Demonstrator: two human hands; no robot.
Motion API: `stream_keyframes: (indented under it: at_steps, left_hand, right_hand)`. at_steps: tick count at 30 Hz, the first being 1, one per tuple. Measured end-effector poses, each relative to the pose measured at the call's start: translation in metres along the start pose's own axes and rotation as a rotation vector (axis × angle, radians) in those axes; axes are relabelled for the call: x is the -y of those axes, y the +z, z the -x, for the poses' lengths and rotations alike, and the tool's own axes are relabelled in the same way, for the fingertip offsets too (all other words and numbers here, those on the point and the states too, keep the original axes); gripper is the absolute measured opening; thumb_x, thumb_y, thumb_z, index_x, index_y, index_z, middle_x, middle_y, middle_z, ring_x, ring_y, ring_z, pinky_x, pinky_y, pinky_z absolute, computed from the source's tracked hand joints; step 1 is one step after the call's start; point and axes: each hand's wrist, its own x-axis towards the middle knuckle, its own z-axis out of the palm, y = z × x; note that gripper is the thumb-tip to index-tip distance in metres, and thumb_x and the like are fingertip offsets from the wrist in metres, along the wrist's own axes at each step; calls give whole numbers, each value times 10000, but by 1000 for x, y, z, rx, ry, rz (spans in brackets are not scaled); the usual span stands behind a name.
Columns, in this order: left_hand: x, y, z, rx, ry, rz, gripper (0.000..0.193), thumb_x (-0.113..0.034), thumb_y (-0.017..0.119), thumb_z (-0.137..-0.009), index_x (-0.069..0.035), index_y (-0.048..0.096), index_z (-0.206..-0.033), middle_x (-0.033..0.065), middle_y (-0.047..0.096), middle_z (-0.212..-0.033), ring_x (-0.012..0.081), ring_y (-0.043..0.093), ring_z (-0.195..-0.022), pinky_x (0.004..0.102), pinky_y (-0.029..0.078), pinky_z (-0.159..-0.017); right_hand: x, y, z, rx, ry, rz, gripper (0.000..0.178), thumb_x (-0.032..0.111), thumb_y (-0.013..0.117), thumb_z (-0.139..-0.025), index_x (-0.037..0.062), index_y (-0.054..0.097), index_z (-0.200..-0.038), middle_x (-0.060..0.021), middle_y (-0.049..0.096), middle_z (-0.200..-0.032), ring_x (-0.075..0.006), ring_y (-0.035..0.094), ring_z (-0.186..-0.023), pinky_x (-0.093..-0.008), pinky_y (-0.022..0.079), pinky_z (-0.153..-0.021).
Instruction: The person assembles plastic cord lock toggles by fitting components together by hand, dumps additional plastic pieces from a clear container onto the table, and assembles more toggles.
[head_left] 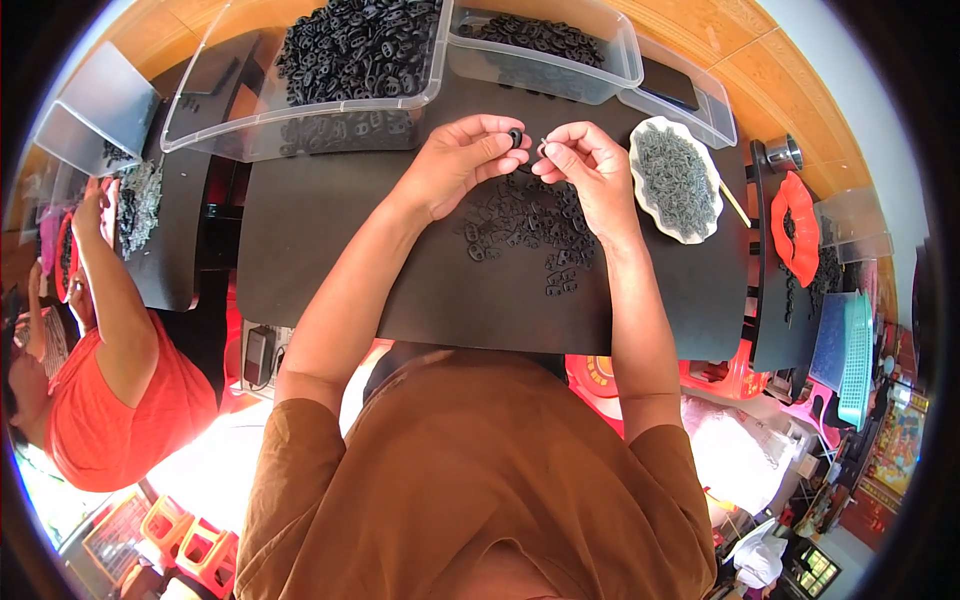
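Over the middle of the dark table, my left hand pinches a small black plastic part, rounded with a hole, between thumb and fingertips. Just beside it, my right hand has its thumb and forefinger pressed together on a tiny piece, too small to make out. The two hands are close but apart. Below them lies a loose spread of small black plastic parts, partly covered by my right wrist. Next to my right hand stands a white scalloped dish heaped with small grey translucent pieces.
A large clear bin of black parts stands at the far left, a smaller clear bin beside it. Another clear tray holds a dark flat object. At left a person in red works at another table. A red dish sits at right.
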Motion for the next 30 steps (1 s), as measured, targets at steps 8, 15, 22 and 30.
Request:
stream_keyframes:
  at_steps: [8, 15, 22, 30]
  left_hand:
    - [3, -4, 1, 25, -37, 160, 253, -88, 547, -941, -34, 573, -1187, 65, 631, -1033, 120, 631, -899, 214, 538, -802]
    - [4, -2, 1, 19, -46, 96, 279, -73, 573, -922, -34, 577, -1198, 42, 631, -1005, 119, 625, -923, 217, 534, -819]
    - [3, 3, 3, 29, -4, 14, 305, -52, 599, -901, -33, 581, -1206, 19, 617, -988, 115, 627, -910, 224, 532, -833]
    - [2, 6, 4, 11, -11, -96, 300, -92, 616, -900, -37, 594, -1195, 7, 613, -981, 96, 620, -862, 220, 530, -802]
  right_hand:
    - [2, 5, 2, -16, -16, 18, 89, 51, 623, -888, -2, 613, -959, -46, 647, -844, -117, 656, -724, -213, 532, -632]
    - [5, 7, 4, -9, -13, 68, 89, 41, 620, -887, -11, 614, -959, -53, 654, -835, -114, 654, -717, -215, 532, -631]
    - [5, 5, 4, 3, -2, 90, 91, 39, 621, -886, -13, 615, -961, -54, 658, -828, -115, 656, -715, -219, 533, -630]
    - [7, 5, 4, 6, 11, 127, 84, 45, 631, -879, -13, 621, -938, -53, 659, -806, -112, 656, -704, -223, 535, -622]
